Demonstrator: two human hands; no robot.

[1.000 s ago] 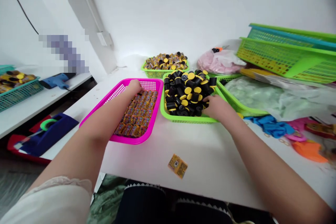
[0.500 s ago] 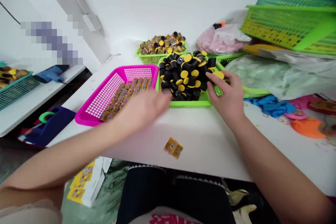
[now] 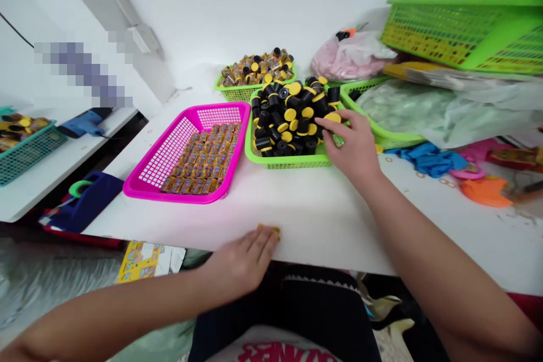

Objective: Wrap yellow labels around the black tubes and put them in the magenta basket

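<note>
My left hand [image 3: 244, 257] lies flat at the table's front edge, its fingertips on a small yellow label [image 3: 270, 230] that mostly hides beneath them. My right hand [image 3: 355, 147] is at the right side of a green basket [image 3: 288, 163] heaped with black cylinders with yellow caps. Its fingers pinch one yellow-capped cylinder [image 3: 332, 119]. Left of that basket a pink basket [image 3: 169, 150] holds neat rows of small labelled pieces [image 3: 203, 161].
A second green basket [image 3: 237, 92] of labelled cylinders stands behind. Stacked green baskets [image 3: 462, 28], plastic bags [image 3: 424, 113], a blue glove [image 3: 432, 161] and orange bits [image 3: 483, 189] crowd the right. A tape dispenser [image 3: 85, 198], teal basket [image 3: 25, 150] and label sheet [image 3: 139, 260] lie left.
My left hand left the pink basket and came back to the front edge, onto the yellow label. My right hand lifted a yellow-capped cylinder from the heap. The camera tilted down.
</note>
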